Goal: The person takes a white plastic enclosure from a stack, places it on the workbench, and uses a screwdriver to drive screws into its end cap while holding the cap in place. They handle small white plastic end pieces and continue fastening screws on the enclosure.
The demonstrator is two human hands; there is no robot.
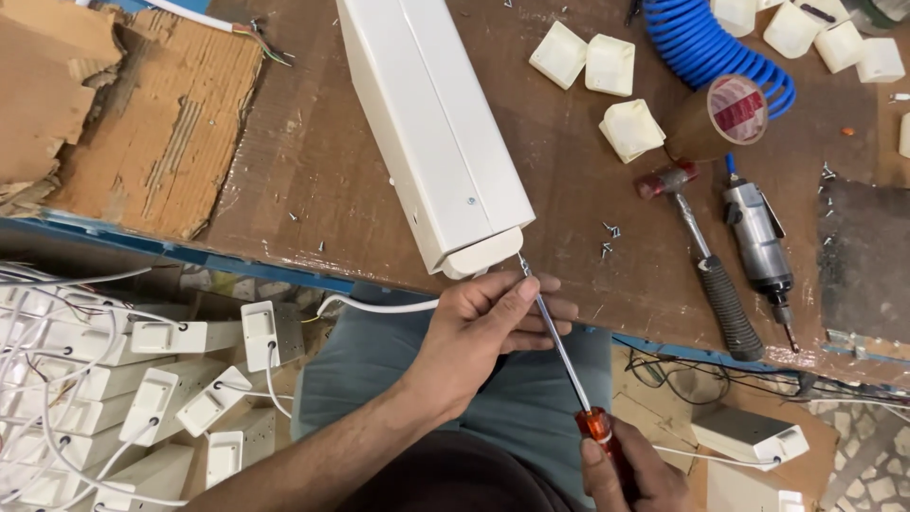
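Note:
A long white rectangular housing lies slanted on the brown workbench, its near end cap at the bench edge. A long screwdriver with an orange handle points its tip at that end cap. My right hand grips the orange handle at the bottom of the view. My left hand pinches the steel shaft just below the tip, fingers closed around it. A white cable runs from under the housing's end past my left hand.
A hammer and a pneumatic driver lie to the right, by a tape roll, a blue coiled hose and several white caps. Torn cardboard lies left. Below left are several white boxes with cables.

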